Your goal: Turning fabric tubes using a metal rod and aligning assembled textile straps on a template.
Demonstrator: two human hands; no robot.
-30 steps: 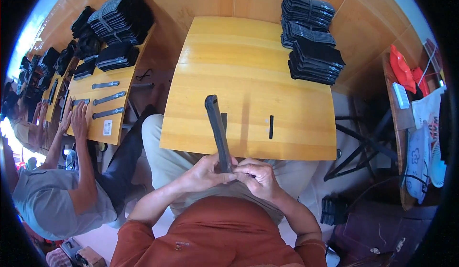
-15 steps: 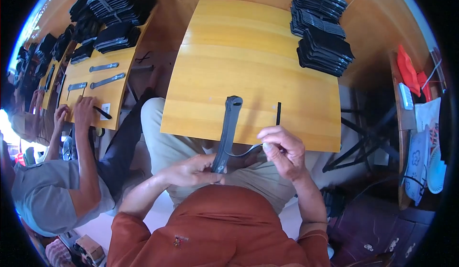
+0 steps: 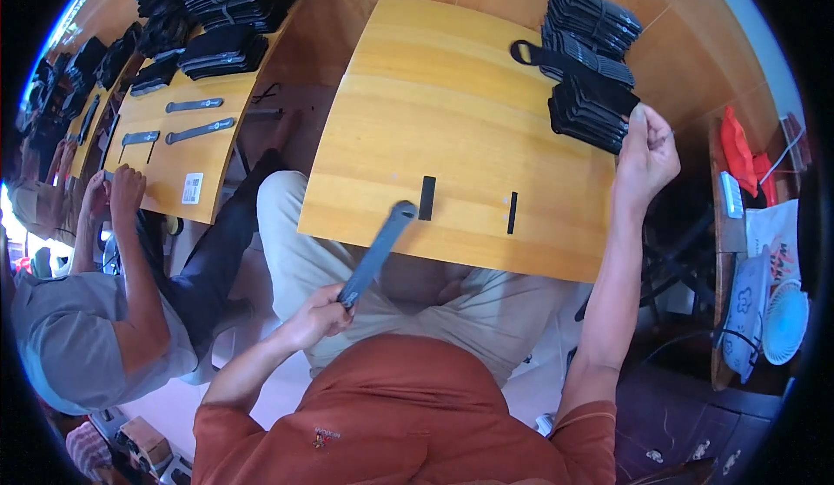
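Note:
My left hand (image 3: 321, 318), low over my lap, is closed around the lower end of a grey strap (image 3: 379, 252). The strap slants up to the right, its rounded, looped end over the table's front edge. At the right, my right hand (image 3: 648, 157) is reached forward with thumb and fingers pinched on one end of a black strap (image 3: 599, 81). That strap lies slantwise across a stack of folded black straps (image 3: 584, 120), its open loop sticking out to the left. Two short black strips (image 3: 427, 198) stand out on the table's front part.
The yellow wooden table (image 3: 452, 112) carries bundled dark straps (image 3: 595, 18) at its far right. At left, another person (image 3: 95, 337) works at a second table (image 3: 178, 155) with grey straps and dark stacks. A shelf on the right holds a light-blue fan (image 3: 786, 322) and red cloth (image 3: 737, 151).
My right hand has left the strap above my lap and moved far right to the stack, now gripping a black strap there. My left hand has shifted left, tilting the grey strap.

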